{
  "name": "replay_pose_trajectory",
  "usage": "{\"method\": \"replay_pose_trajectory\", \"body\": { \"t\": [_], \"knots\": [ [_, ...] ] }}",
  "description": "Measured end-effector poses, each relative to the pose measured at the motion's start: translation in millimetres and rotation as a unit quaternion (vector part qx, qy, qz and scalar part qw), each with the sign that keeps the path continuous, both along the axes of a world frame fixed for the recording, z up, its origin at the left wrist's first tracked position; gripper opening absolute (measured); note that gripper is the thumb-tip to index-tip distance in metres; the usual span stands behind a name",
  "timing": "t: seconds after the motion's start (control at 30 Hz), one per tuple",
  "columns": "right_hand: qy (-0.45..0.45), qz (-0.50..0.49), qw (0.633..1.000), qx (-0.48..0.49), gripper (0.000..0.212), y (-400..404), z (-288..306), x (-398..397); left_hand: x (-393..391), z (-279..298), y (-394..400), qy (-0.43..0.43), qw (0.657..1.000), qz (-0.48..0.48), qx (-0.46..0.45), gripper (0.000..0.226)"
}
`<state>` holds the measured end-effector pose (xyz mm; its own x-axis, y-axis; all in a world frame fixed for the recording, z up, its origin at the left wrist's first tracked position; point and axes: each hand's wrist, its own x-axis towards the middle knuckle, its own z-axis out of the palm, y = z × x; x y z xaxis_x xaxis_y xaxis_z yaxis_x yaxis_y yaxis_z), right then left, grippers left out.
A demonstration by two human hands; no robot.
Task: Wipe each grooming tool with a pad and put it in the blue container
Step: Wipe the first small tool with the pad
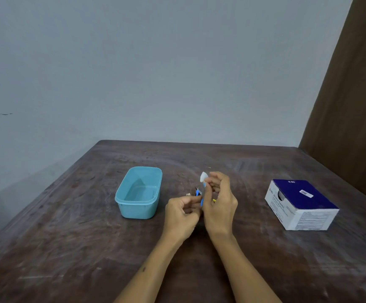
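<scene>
**Pad and tool held over the table**

While both hands meet above the dark, scuffed wooden table (pixel 68 226), the right hand (pixel 220 206) pinches a small white pad (pixel 203 177) at its fingertips. Close beside it, the left hand (pixel 183 215) curls its fingers round a thin blue-handled grooming tool (pixel 202 201). More small tools (pixel 196 192) lie behind the hands, too blurred to tell apart. An open light blue plastic container (pixel 138 206) sits to the left, a white and navy cardboard box (pixel 301 204) well off to the right.
</scene>
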<state>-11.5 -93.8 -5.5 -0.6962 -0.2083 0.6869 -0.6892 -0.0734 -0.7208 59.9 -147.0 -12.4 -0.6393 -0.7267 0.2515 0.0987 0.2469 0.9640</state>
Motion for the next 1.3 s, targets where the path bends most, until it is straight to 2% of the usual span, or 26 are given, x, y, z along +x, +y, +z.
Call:
{"method": "replay_pose_trajectory", "body": {
  "t": [0.23,0.37,0.47,0.67,0.8,0.97,1.13,1.3],
  "knots": [
    [0.029,0.032,0.998,0.038,0.029,3,-4,7,4,-2,-6,0.017,0.998,0.047,-0.022,0.041],
    [0.048,0.002,0.998,0.028,0.034,5,-4,4,3,-3,-4,0.018,1.000,0.017,0.008,0.035],
    [0.084,0.000,0.996,0.027,0.027,6,-6,2,3,-2,-2,0.020,1.000,0.014,0.007,0.034],
    [0.077,0.011,0.995,0.055,0.018,11,-10,2,6,-2,-2,0.023,0.999,0.027,0.022,0.031],
    [0.082,-0.019,0.996,0.028,0.018,9,-8,-3,6,-3,0,-0.003,0.998,-0.024,0.049,0.025],
    [0.109,-0.005,0.991,0.080,0.013,10,-10,4,6,-3,-3,0.000,0.999,0.034,0.024,0.032],
    [0.059,-0.021,0.998,0.027,0.031,10,-7,0,6,-1,1,-0.015,0.996,-0.036,0.080,0.026],
    [0.083,0.003,0.994,0.076,0.038,13,-5,10,7,-4,-4,-0.024,0.999,0.010,0.032,0.037]
  ]
}}
